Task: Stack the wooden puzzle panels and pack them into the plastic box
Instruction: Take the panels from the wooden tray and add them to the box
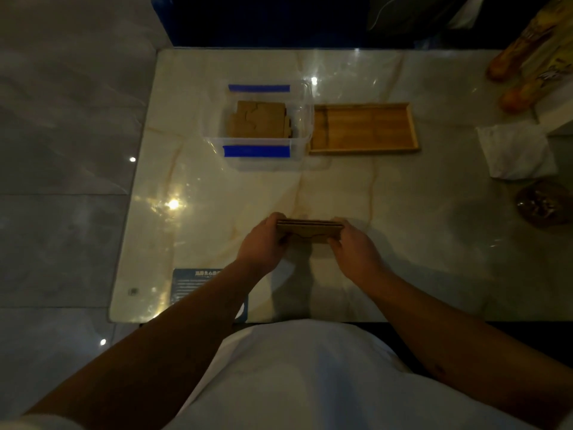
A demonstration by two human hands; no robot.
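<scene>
- Near the front edge of the marble table (403,212), the stack of puzzle panels (310,232) is being held just above the surface; loosely aligned panels could be slipping apart on the way to the plastic box (305,119), well beyond, which is already holding panels.
- The left hand (263,243) and right hand (353,246) are curling closed, pinching the stack's opposite ends.

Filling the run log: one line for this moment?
both hands grip panel stack | left hand, right hand | plastic box holds panels | wooden tray empty
</scene>
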